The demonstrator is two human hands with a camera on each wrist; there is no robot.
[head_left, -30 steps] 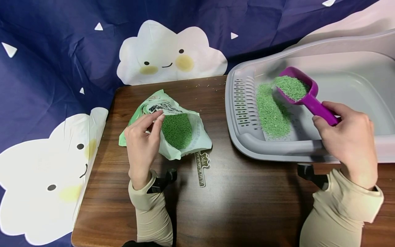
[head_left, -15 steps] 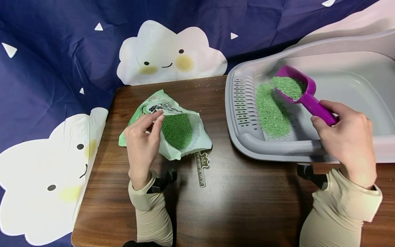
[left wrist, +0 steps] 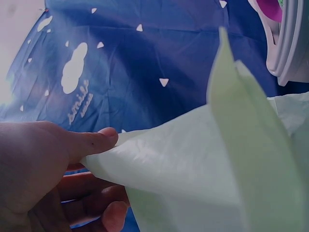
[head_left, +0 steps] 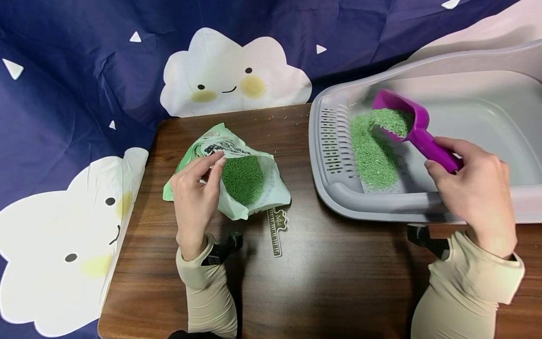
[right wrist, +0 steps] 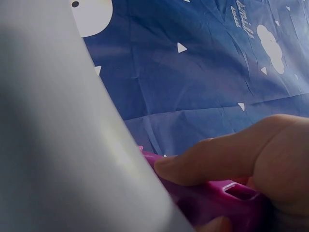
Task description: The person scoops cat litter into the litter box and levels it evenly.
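My right hand grips the handle of a purple litter scoop inside the grey litter box. Green pellets fill the scoop, which tilts to the left; some spill over its front edge. Below it a pile of green pellets lies at the box's left end. With thumb and forefinger my left hand pinches the edge of an opened pale green bag, holding its mouth apart. Dark green pellets show inside the bag. In the right wrist view, the thumb presses along the scoop handle, and the box wall hides the scoop's bowl.
A small ruler-like tag lies on the brown wooden table, partly under the bag. A few stray pellets are scattered near the table's back edge. Behind hangs a dark blue curtain with cloud prints. The box has a slotted panel on its left.
The scoop has shifted slightly left and tipped further, and its pellets have slid toward the front edge onto the pile. The left hand and bag have stayed put.
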